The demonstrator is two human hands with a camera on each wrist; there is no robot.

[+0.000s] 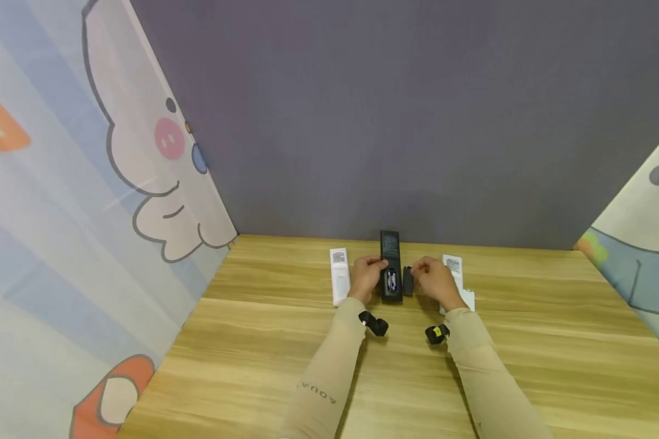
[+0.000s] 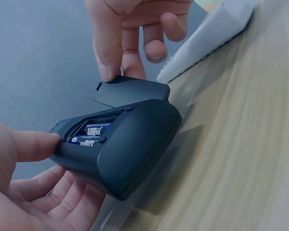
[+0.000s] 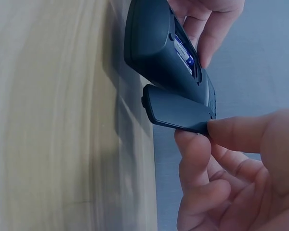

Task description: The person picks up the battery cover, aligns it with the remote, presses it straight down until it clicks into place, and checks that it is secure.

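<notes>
A black remote control (image 1: 391, 253) is held back side up, its battery compartment uncovered. Two blue-and-silver batteries (image 2: 90, 135) lie inside that compartment. My left hand (image 1: 365, 277) grips the remote by its side, the thumb on the back near the compartment. Between thumb and fingers, my right hand (image 1: 435, 280) pinches one end of the black battery cover (image 3: 179, 109). The cover is just to the right of the remote in the head view. Whether cover and remote touch, I cannot tell.
A white remote (image 1: 339, 277) lies left of my left hand on the wooden table (image 1: 274, 341). Another white remote (image 1: 453, 263) is partly hidden behind my right hand, with a small white piece (image 1: 469, 299) beside it. A grey wall (image 1: 395, 122) rises behind the table.
</notes>
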